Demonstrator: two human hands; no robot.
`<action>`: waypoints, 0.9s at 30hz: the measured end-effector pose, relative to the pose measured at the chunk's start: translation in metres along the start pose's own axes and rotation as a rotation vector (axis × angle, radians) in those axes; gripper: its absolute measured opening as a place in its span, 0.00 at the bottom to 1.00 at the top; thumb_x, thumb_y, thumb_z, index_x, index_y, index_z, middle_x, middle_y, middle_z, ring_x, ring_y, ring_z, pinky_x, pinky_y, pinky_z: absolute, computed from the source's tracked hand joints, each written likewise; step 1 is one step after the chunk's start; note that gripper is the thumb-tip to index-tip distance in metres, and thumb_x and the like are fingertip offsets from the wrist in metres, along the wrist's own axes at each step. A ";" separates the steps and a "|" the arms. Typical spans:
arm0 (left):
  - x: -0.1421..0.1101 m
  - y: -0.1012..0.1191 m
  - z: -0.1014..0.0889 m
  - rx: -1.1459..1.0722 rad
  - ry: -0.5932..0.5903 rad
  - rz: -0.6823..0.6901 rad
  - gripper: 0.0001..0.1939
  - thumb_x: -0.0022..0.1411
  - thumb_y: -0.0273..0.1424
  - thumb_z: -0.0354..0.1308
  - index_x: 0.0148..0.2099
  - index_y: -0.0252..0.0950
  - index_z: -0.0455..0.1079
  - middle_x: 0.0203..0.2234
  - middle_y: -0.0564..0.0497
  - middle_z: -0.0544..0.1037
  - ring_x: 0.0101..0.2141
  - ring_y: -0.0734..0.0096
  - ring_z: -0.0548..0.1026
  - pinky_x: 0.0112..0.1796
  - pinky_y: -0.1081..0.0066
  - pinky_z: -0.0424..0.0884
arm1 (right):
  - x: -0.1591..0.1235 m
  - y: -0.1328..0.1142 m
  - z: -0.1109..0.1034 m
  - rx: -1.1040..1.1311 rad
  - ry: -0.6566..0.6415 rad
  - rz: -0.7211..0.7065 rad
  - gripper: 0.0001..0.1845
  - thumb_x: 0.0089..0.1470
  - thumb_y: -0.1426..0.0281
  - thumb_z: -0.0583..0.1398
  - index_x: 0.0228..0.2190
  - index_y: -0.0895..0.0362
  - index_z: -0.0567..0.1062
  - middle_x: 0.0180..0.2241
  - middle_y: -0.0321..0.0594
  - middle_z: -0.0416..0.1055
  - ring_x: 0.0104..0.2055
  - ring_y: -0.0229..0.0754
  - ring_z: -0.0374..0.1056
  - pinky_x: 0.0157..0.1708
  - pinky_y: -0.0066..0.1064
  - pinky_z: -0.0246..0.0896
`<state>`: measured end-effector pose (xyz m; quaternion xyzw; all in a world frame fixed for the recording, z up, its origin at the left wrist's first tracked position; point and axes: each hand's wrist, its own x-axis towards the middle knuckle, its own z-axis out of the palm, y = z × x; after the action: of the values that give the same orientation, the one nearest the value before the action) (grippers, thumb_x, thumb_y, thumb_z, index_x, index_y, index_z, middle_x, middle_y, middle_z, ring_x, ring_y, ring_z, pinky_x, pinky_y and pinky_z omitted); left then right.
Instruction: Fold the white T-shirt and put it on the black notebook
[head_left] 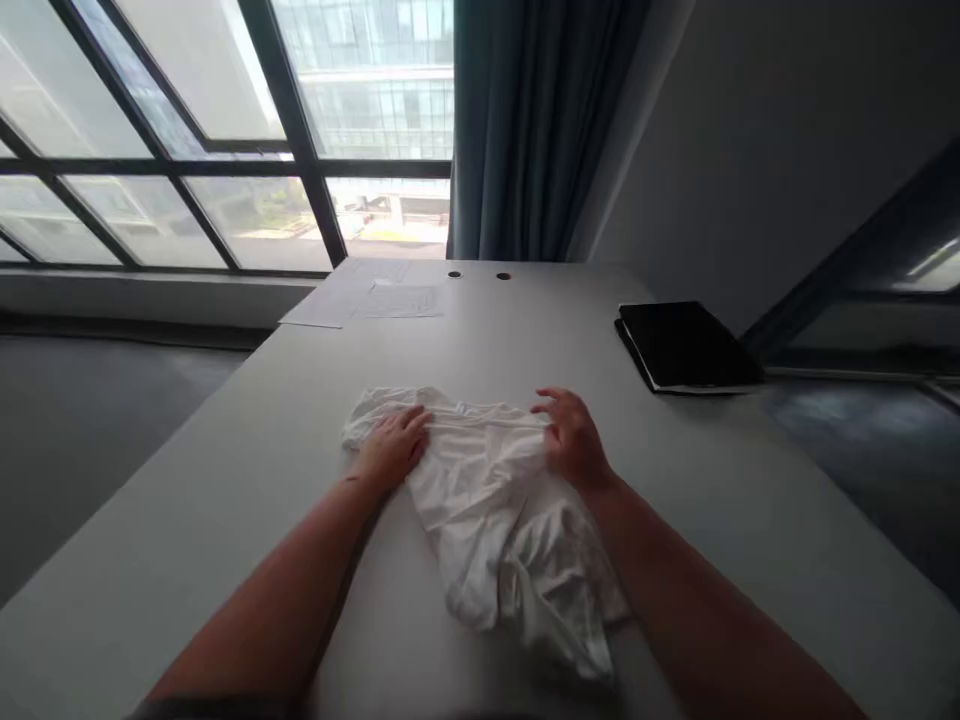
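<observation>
The white garment (487, 500) trails toward the person, its top edge running between both hands. The left hand (394, 447) lies flat on it; the right hand (574, 437), fingers loosely spread, rests on its other end, gripping nothing.

Grey table (225, 520). Black notebook (686, 345) closed, flat, far right side near wall. Paper sheets (364, 300) at far end, left of centre, overlapping. Two cable holes (478, 275) just beyond. Dark curtain (525, 130) beside window (225, 130).
</observation>
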<state>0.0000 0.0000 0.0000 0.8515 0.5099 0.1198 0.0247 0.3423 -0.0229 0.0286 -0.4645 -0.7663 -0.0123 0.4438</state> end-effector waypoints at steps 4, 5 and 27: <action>-0.001 0.002 0.000 0.045 0.000 -0.135 0.27 0.72 0.39 0.51 0.69 0.39 0.64 0.69 0.43 0.66 0.65 0.54 0.67 0.64 0.55 0.65 | -0.015 -0.037 0.028 0.009 -0.430 -0.044 0.18 0.62 0.76 0.57 0.51 0.54 0.78 0.55 0.48 0.74 0.59 0.49 0.68 0.62 0.44 0.64; -0.001 0.002 0.000 0.077 0.006 -0.196 0.28 0.72 0.40 0.51 0.70 0.39 0.64 0.69 0.42 0.66 0.65 0.52 0.67 0.65 0.54 0.63 | -0.016 -0.041 0.033 -0.024 -0.512 -0.027 0.17 0.62 0.73 0.60 0.52 0.54 0.78 0.56 0.49 0.73 0.60 0.51 0.67 0.62 0.46 0.63; 0.001 -0.017 -0.004 0.150 -0.094 -0.502 0.32 0.74 0.46 0.43 0.74 0.41 0.59 0.74 0.46 0.57 0.72 0.49 0.55 0.69 0.47 0.53 | -0.002 0.037 0.009 0.315 0.034 0.555 0.15 0.57 0.54 0.62 0.33 0.54 0.73 0.33 0.37 0.75 0.33 0.40 0.69 0.38 0.32 0.65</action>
<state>-0.0147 0.0087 0.0012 0.7024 0.7109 0.0320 0.0142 0.3636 0.0003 0.0069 -0.5811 -0.5953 0.2204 0.5092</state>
